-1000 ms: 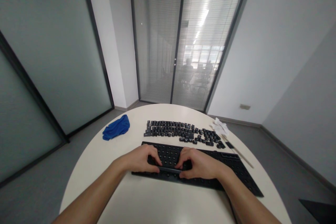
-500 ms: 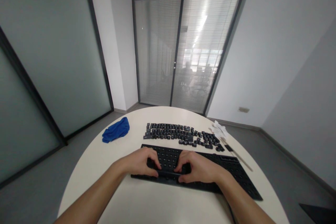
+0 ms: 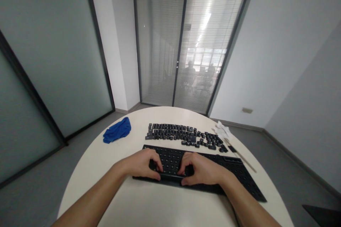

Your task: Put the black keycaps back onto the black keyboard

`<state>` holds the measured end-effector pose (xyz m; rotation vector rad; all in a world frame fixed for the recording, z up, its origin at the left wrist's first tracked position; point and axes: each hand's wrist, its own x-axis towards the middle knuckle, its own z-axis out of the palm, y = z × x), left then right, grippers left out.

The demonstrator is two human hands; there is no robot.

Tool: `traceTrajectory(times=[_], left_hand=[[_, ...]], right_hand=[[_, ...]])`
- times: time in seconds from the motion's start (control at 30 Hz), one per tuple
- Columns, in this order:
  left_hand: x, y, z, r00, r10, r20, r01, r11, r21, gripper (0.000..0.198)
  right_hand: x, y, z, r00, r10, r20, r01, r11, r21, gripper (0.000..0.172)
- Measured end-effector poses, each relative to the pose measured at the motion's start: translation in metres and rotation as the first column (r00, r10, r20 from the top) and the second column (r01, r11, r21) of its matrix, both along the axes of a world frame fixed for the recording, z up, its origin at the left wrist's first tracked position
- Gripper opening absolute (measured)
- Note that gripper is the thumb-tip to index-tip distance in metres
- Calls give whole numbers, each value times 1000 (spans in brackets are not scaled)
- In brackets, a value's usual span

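Observation:
A black keyboard (image 3: pixel 170 159) with its keycaps off lies across the near part of the table, bare key sockets showing. Along its front edge is a long black space bar (image 3: pixel 171 177). My left hand (image 3: pixel 145 164) pinches the bar's left end, thumb in front and fingers behind. At the other end, my right hand (image 3: pixel 198 170) grips it the same way. My fingers cover both ends, so I cannot tell whether the bar is fully seated in the keyboard.
Loose black keycaps (image 3: pixel 170 133) lie in rows behind the keyboard. A blue cloth (image 3: pixel 117 130) is at the left, crumpled white tissue (image 3: pixel 222 131) at the right. Beside the tissue rests a thin brush-like stick (image 3: pixel 245 159). The round table's edge (image 3: pixel 77 165) curves around.
The view has shifted very slightly. Both hands stay on the space bar, with hardly any visible movement.

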<state>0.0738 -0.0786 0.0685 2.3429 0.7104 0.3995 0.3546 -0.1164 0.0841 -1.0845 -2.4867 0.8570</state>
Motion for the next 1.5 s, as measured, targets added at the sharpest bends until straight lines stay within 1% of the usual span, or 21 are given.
traceTrajectory(times=[0.17, 0.43, 0.8, 0.97, 1.1, 1.27, 1.5], left_hand=[[1, -2, 3, 1000, 25, -14, -25, 1000, 3, 22], [1, -3, 3, 1000, 24, 6, -24, 999, -36, 22], [3, -3, 6, 999, 41, -21, -42, 995, -91, 22], [3, -4, 4, 999, 40, -20, -41, 994, -102, 22], [3, -4, 3, 998, 50, -25, -52, 993, -106, 22], [3, -4, 1, 998, 52, -42, -56, 993, -105, 27], [3, -2, 1, 998, 47, -50, -52, 992, -111, 27]], right_hand=[[0, -1, 1, 1000, -2, 15, 2, 1000, -7, 24], [-2, -2, 2, 1000, -1, 26, 1, 1000, -4, 25], [0, -4, 1, 1000, -15, 12, 15, 1000, 4, 25], [1, -3, 0, 1000, 10, -7, -10, 1000, -2, 25], [1, -4, 2, 1000, 10, -9, -10, 1000, -21, 25], [1, -4, 4, 1000, 7, 0, -7, 1000, -19, 25], [1, -4, 2, 1000, -5, -5, 5, 1000, -29, 25]])
